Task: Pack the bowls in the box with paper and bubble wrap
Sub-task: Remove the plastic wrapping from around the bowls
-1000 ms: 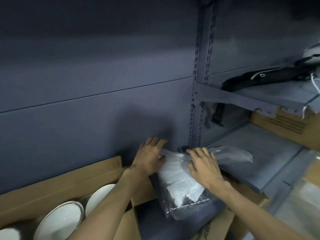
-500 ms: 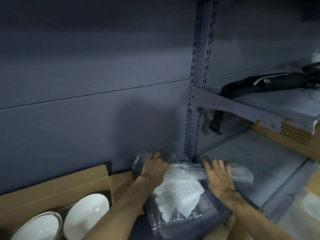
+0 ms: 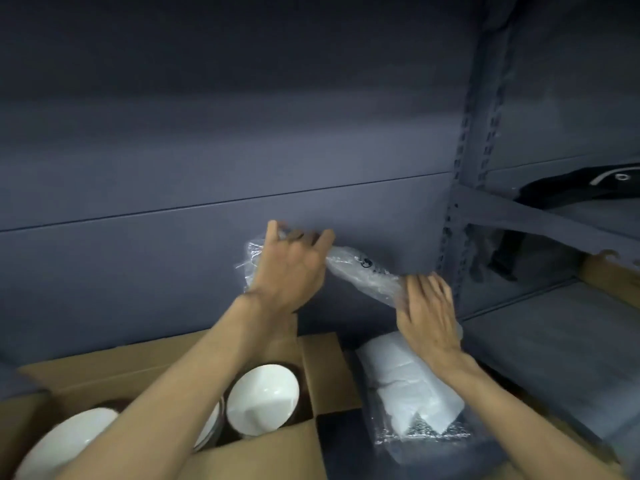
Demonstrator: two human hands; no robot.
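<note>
Box (image 3: pixel 332 379) at lower left, bowls (image 3: pixel 262 398) inside. Right of the box, the paper (image 3: pixel 412 382) lies on bubble wrap (image 3: pixel 433 445). Above, before the wall (image 3: pixel 207 133), a plastic bag (image 3: pixel 363 271) spans between the left hand (image 3: pixel 287 268) and right hand (image 3: pixel 429 313). Shelves (image 3: pixel 554 334) at right.

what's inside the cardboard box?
Open brown cardboard box holds white round bowls: one fully visible, another partly hidden by the left forearm. What lies beneath them can't be seen.
</note>
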